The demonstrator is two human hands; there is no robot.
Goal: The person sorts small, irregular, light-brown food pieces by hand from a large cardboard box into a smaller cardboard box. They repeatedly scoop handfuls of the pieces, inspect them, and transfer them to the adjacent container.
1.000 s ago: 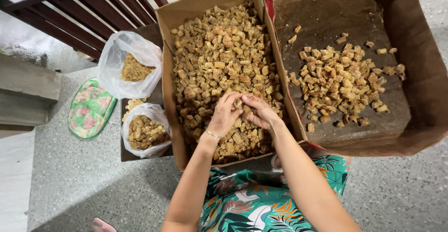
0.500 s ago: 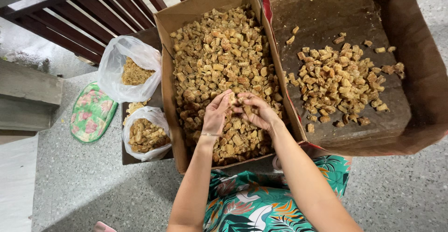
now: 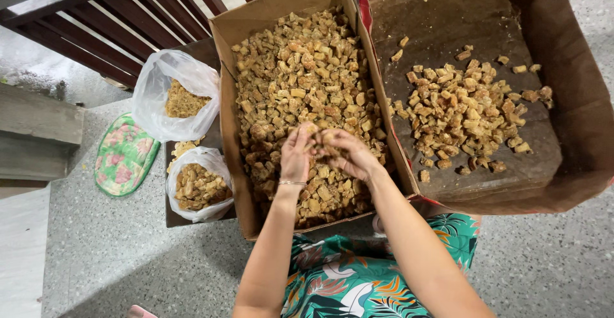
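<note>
A tall cardboard box (image 3: 228, 119) in front of me is filled with several golden-brown crispy chunks (image 3: 300, 68). My left hand (image 3: 296, 155) and my right hand (image 3: 348, 155) meet over the near half of this box, fingers pinched together on a clump of chunks (image 3: 318, 137) held between them. A thin bracelet circles my left wrist. To the right lies a wider, flatter cardboard box (image 3: 569, 68) with a smaller heap of the same chunks (image 3: 470, 110) on its stained bottom.
Two clear plastic bags (image 3: 179, 94) (image 3: 198, 187) holding chunks sit left of the box on a dark tray. A floral green pad (image 3: 125, 155) lies on the speckled floor. Dark wooden railing (image 3: 96, 23) runs behind. My floral-patterned lap (image 3: 358, 273) is below.
Both hands have stayed together over the near part of the box, lifting slightly and working a clump of chunks between the fingers.
</note>
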